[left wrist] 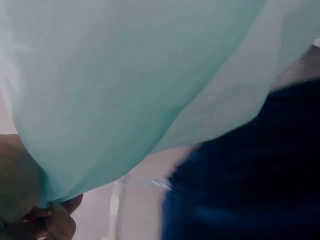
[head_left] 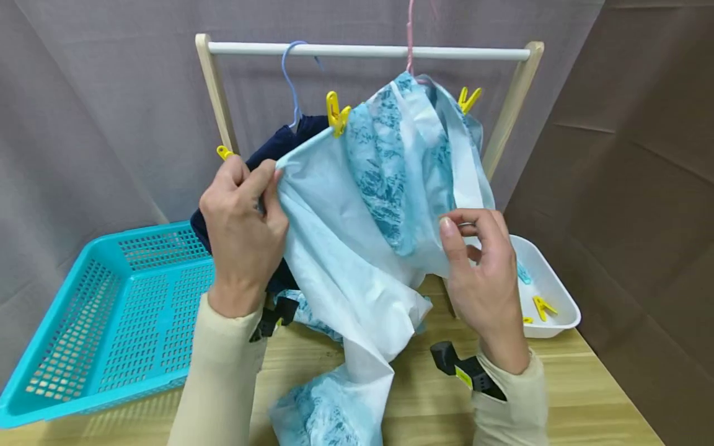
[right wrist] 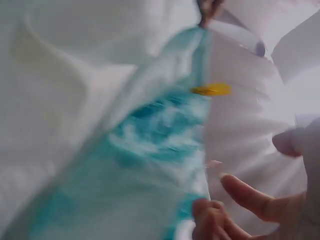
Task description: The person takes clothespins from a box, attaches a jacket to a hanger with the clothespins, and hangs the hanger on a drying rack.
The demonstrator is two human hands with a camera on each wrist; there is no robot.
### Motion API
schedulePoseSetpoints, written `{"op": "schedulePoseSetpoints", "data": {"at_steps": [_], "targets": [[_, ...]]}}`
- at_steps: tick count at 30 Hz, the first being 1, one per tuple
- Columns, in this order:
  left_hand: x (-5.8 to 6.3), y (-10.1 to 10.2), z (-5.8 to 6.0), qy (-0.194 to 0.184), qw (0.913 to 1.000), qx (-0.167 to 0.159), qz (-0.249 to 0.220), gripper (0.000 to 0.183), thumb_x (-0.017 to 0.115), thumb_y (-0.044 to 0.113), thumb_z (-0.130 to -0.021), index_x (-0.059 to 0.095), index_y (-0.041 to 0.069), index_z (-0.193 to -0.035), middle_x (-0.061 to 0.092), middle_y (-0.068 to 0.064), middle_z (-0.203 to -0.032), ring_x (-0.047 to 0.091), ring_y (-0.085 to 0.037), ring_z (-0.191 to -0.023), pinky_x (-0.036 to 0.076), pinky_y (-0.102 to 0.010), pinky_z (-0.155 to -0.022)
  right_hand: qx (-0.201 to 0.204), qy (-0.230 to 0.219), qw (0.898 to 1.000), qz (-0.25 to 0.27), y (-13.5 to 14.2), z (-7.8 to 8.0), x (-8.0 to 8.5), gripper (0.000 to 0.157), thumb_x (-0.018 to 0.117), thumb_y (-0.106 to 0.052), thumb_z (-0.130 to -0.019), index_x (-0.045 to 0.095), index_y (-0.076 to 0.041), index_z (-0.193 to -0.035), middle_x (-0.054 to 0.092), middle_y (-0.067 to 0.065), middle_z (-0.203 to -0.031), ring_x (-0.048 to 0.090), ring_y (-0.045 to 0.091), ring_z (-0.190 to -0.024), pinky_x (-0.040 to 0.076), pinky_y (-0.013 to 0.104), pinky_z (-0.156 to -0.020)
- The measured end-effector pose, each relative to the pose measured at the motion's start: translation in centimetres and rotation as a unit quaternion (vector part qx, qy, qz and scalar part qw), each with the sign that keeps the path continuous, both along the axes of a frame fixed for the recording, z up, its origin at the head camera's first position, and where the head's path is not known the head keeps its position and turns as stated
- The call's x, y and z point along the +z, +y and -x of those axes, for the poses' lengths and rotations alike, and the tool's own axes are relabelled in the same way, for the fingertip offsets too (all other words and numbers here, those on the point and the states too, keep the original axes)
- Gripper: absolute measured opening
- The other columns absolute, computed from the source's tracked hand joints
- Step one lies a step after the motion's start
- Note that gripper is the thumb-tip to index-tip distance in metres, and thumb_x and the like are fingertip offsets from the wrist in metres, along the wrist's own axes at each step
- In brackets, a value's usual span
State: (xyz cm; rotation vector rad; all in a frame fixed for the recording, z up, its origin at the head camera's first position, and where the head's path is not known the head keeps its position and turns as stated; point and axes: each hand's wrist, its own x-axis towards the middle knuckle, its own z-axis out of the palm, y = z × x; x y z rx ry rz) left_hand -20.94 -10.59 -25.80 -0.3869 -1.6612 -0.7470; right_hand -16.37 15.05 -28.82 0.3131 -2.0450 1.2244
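A light blue patterned garment hangs from a pink hanger, its lower part draping down to the table. My left hand pinches the garment's pale edge and draws it out to the left. Between that hand and the hanger, a yellow clothespin clips the same edge. My right hand is at the garment's right side, fingers loosely bent. In the right wrist view its thumb and index finger stand apart, with other fingertips right at the fabric. A second yellow clothespin sits at the garment's far right.
A wooden rack with a white rail stands behind. A dark navy garment hangs there on a blue hanger, partly hidden. To the left is a turquoise basket; at right, a white tray holds several clothespins.
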Motion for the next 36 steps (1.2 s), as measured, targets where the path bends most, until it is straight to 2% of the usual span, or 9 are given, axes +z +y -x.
{"op": "schedulePoseSetpoints", "data": {"at_steps": [4, 8, 12, 17, 23, 26, 29, 31, 36], "targets": [[-1.8, -1.0, 1.3, -0.082, 0.9958, 0.025, 0.033, 0.022, 0.063, 0.017, -0.101, 0.080, 0.004, -0.096, 0.039, -0.011, -0.069, 0.039, -0.028, -0.055, 0.031, -0.037, -0.055, 0.023, -0.102, 0.989, -0.106, 0.8, 0.5, -0.2, 0.041, 0.051, -0.038, -0.106, 0.055, -0.010, -0.137, 0.048, 0.010, -0.134, 0.056, 0.022, -0.113, 0.046, 0.040, -0.090], [-4.2, -1.7, 1.6, -0.132, 0.9910, 0.011, 0.017, 0.021, 0.065, 0.020, -0.100, 0.081, 0.007, -0.108, 0.049, -0.010, -0.071, 0.042, -0.023, -0.056, 0.032, -0.032, -0.056, 0.071, -0.225, 0.938, -0.254, 1.2, 1.1, -1.2, 0.079, 0.059, -0.058, -0.097, 0.027, -0.024, -0.160, 0.021, 0.021, -0.162, 0.049, 0.043, -0.135, 0.050, 0.055, -0.095], [-5.6, -2.1, 1.7, -0.138, 0.9900, -0.018, -0.023, 0.021, 0.065, 0.019, -0.100, 0.079, 0.008, -0.112, 0.058, -0.011, -0.077, 0.049, -0.019, -0.063, 0.036, -0.022, -0.061, 0.126, -0.279, 0.890, -0.339, -0.8, 1.4, -3.3, 0.131, 0.086, -0.060, -0.069, -0.001, -0.036, -0.164, -0.018, 0.026, -0.168, 0.012, 0.062, -0.149, 0.051, 0.064, -0.093], [-5.8, -2.4, 1.8, -0.108, 0.9919, -0.037, -0.055, 0.020, 0.065, 0.017, -0.100, 0.079, 0.006, -0.108, 0.061, -0.013, -0.082, 0.057, -0.019, -0.068, 0.041, -0.013, -0.065, 0.124, -0.313, 0.856, -0.393, -5.8, 1.7, -7.0, 0.153, 0.096, -0.053, -0.051, -0.010, -0.043, -0.161, -0.037, 0.017, -0.163, -0.019, 0.058, -0.149, 0.025, 0.088, -0.099], [-5.7, -2.3, 1.7, -0.085, 0.9931, -0.036, -0.073, 0.021, 0.066, 0.018, -0.099, 0.079, 0.002, -0.104, 0.059, -0.015, -0.081, 0.058, -0.020, -0.068, 0.040, -0.013, -0.064, 0.021, -0.241, 0.873, -0.424, -7.3, 4.9, -12.2, 0.137, 0.097, -0.038, -0.061, 0.006, -0.039, -0.164, -0.026, 0.020, -0.167, -0.016, 0.060, -0.149, 0.018, 0.094, -0.091], [-5.7, -2.2, 1.7, -0.087, 0.9933, -0.035, -0.066, 0.019, 0.067, 0.017, -0.099, 0.079, 0.003, -0.103, 0.059, -0.014, -0.080, 0.059, -0.020, -0.069, 0.041, -0.013, -0.065, -0.004, -0.212, 0.874, -0.438, -6.3, 6.6, -14.0, 0.128, 0.095, -0.030, -0.068, 0.011, -0.038, -0.164, -0.019, 0.026, -0.168, -0.006, 0.065, -0.149, 0.032, 0.090, -0.087], [-5.7, -2.0, 1.9, -0.097, 0.9928, -0.038, -0.060, 0.016, 0.068, 0.014, -0.098, 0.079, 0.003, -0.102, 0.059, -0.014, -0.081, 0.058, -0.021, -0.070, 0.041, -0.014, -0.066, 0.002, -0.183, 0.873, -0.451, -5.6, 8.0, -14.7, 0.121, 0.092, -0.022, -0.074, 0.013, -0.035, -0.165, -0.004, 0.034, -0.167, 0.014, 0.068, -0.145, 0.058, 0.063, -0.072], [-5.6, -1.9, 1.9, -0.107, 0.9922, -0.037, -0.052, 0.015, 0.067, 0.013, -0.098, 0.079, 0.004, -0.101, 0.060, -0.012, -0.081, 0.058, -0.021, -0.071, 0.041, -0.016, -0.066, -0.002, -0.155, 0.877, -0.454, -5.3, 9.0, -14.8, 0.110, 0.087, -0.015, -0.081, 0.017, -0.033, -0.164, 0.019, 0.038, -0.160, 0.036, 0.064, -0.136, 0.056, 0.045, -0.054], [-5.7, -1.7, 1.7, -0.124, 0.9913, -0.021, -0.039, 0.015, 0.067, 0.015, -0.099, 0.079, 0.005, -0.101, 0.061, -0.011, -0.082, 0.060, -0.022, -0.074, 0.045, -0.018, -0.068, -0.029, -0.074, 0.927, -0.366, -4.2, 11.3, -14.1, 0.053, 0.067, 0.000, -0.093, 0.059, -0.020, -0.142, 0.065, 0.028, -0.112, 0.064, 0.046, -0.091, 0.054, 0.051, -0.056]]}}
